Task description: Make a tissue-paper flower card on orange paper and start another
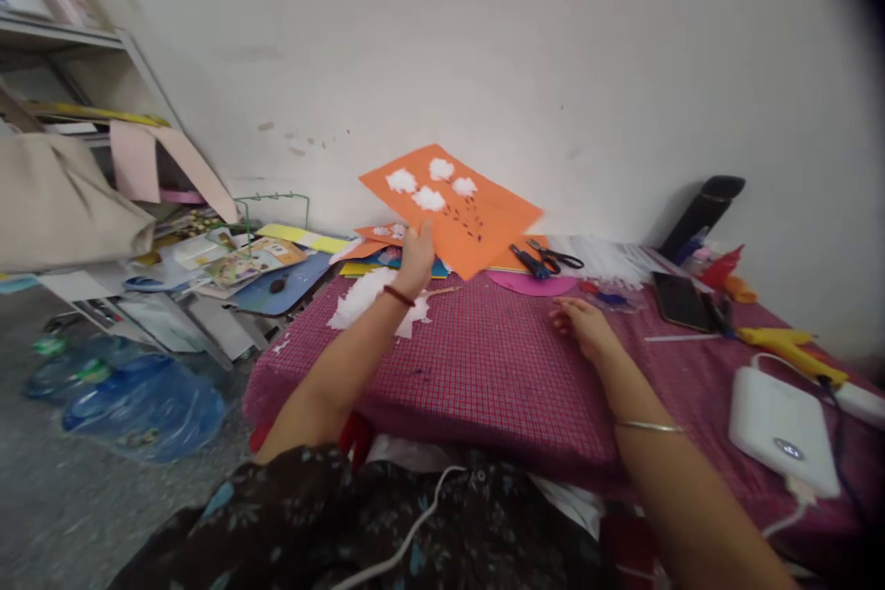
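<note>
My left hand (417, 260) grips the lower left edge of an orange sheet of paper (499, 219), lifted and tilted above the back of the table. Several white fluffy flower shapes (429, 198) and small dark marks sit on its face. Below my left forearm lies torn white paper (363, 298). My right hand (582, 324) hovers over the checked tablecloth, its fingers loosely bent and apart, with nothing visible in them. Just beyond it lie a pink paper piece (532, 284), blue-handled scissors (531, 262) and black scissors (555, 255).
On the right are a phone (683, 301), a yellow glue gun (792, 350) and a white power bank (783, 429) with a cable. A black cylinder (702, 214) leans by the wall. Left stand a cluttered shelf (62, 32) and blue water bottles (148, 406) on the floor.
</note>
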A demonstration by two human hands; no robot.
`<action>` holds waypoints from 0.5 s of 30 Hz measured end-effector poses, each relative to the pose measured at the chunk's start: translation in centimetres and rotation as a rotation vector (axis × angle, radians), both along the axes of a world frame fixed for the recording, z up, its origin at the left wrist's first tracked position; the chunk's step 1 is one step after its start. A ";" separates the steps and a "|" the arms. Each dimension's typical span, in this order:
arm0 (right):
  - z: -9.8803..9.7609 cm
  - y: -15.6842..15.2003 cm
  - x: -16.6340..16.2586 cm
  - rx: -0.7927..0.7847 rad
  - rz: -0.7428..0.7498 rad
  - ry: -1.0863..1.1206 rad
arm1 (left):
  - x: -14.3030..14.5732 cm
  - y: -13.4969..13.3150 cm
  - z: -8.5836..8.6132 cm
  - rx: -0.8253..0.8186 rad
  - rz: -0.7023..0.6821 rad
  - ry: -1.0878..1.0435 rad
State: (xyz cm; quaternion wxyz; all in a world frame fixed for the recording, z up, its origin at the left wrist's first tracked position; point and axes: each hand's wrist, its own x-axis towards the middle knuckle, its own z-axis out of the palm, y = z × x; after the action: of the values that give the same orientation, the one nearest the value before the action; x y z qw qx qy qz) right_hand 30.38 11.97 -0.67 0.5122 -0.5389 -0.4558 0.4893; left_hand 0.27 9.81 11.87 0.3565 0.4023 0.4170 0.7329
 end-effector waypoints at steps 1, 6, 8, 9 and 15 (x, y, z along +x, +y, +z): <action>0.0 -0.1 -0.1 -0.003 0.005 -0.009 | -0.5 1.1 1.2 -0.022 0.045 0.003; 0.6 -0.4 -0.8 -0.006 0.060 -0.049 | -2.0 3.4 4.1 -0.222 0.089 0.081; 0.8 -0.6 -0.9 0.008 0.078 -0.061 | -1.6 3.1 3.7 -0.318 0.013 0.138; 0.9 -0.7 -0.9 0.015 0.084 -0.067 | -1.1 2.8 3.4 -0.359 -0.040 0.172; 0.8 -0.9 -1.5 0.024 0.104 -0.105 | 2.7 -5.2 1.7 -0.392 -0.429 0.424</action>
State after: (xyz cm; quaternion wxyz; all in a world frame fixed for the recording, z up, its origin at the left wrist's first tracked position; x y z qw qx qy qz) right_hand 28.84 11.10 0.14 0.4680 -0.5331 -0.5153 0.4809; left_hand 2.96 4.64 13.59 0.4782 0.5477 0.5204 0.4479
